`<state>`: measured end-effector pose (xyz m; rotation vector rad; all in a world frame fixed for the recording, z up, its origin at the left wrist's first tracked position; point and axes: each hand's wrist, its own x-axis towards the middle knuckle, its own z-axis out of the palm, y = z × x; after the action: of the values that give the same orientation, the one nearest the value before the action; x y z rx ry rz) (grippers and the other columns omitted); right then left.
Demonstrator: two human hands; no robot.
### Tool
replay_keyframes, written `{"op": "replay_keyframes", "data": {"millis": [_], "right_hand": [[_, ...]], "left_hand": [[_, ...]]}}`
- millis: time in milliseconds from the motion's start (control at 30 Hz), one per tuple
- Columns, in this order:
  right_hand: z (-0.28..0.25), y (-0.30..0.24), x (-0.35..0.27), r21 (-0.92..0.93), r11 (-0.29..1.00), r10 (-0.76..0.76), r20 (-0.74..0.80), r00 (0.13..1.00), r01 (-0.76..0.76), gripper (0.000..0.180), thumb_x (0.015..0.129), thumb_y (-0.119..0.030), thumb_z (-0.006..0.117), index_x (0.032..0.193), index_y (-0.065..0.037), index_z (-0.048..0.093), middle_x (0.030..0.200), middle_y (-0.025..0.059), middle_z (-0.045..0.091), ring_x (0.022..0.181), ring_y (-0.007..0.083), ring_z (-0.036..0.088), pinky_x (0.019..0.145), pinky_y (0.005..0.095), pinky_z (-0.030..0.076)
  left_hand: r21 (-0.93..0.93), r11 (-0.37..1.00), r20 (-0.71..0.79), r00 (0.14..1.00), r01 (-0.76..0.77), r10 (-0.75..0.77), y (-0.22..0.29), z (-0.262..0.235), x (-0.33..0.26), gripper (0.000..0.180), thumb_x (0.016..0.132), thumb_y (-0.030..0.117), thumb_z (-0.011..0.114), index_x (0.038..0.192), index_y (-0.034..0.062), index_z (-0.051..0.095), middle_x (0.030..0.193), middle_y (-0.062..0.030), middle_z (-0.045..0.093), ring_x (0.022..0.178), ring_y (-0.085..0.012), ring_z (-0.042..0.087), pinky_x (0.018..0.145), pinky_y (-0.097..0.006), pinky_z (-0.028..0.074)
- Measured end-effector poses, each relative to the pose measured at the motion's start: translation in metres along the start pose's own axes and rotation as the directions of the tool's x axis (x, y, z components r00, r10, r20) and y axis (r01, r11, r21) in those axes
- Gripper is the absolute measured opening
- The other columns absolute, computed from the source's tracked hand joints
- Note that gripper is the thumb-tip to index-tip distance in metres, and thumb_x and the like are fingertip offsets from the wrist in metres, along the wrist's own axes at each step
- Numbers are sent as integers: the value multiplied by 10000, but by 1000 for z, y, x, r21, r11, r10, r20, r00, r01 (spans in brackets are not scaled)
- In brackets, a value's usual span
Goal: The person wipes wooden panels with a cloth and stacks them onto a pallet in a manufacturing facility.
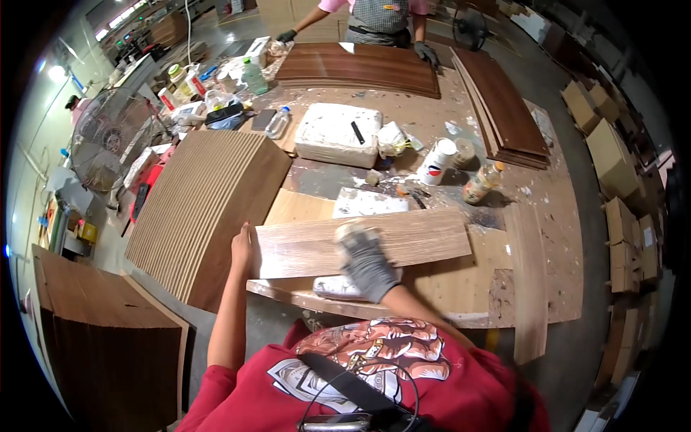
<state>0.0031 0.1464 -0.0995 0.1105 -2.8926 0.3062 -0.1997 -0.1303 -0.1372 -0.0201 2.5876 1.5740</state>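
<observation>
A long wood-grain board (432, 236) lies crosswise in front of me, over white wrapped supports. At its left end my left hand (243, 250), bare, grips the edge. My right hand (366, 265) wears a grey glove and presses a pale pad (354, 232) onto the middle of the board. The pad is smeared by motion, so whether it is cloth or sponge I cannot make out. Just beyond the board is a white wrapped support (367, 203); another wrapped support (337, 288) shows partly below it.
A tall stack of boards (216, 194) stands left; a single board (529, 288) overhangs the table's right front. Beyond are a white wrapped block (338, 133), a white cup (437, 162) and a bottle (482, 182). Across the table, a gloved person touches dark panels (360, 68).
</observation>
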Motion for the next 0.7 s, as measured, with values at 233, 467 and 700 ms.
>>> {"op": "replay_keyframes", "data": {"millis": [233, 467, 700], "right_hand": [[2, 70, -17, -286, 924, 255, -37, 966, -255, 550, 849, -294, 513, 1354, -90, 433, 1405, 200, 363, 1351, 356, 290, 1085, 545, 253], [33, 314, -89, 961, 241, 876, -155, 457, -138, 144, 937, -180, 575, 1003, -52, 586, 923, 21, 598, 820, 119, 536, 760, 276, 475], [-40, 273, -59, 876, -5, 966, -119, 227, 482, 341, 985, -297, 453, 1136, -17, 574, 1145, 77, 617, 1035, 220, 577, 955, 365, 446]], "left_hand": [[-144, 964, 232, 954, 225, -188, 25, -2, -11, 403, 904, 364, 591, 943, -30, 665, 796, -58, 640, 675, -93, 565, 607, -241, 442], [-332, 941, 141, 982, -71, 124, 63, 0, -22, 235, 801, 156, 755, 916, -23, 657, 816, -61, 679, 702, -108, 607, 647, -250, 487], [-473, 763, 51, 851, -440, 523, 89, -37, -44, 185, 772, -139, 655, 909, -39, 580, 903, -90, 621, 834, -172, 641, 775, -291, 562]]}}
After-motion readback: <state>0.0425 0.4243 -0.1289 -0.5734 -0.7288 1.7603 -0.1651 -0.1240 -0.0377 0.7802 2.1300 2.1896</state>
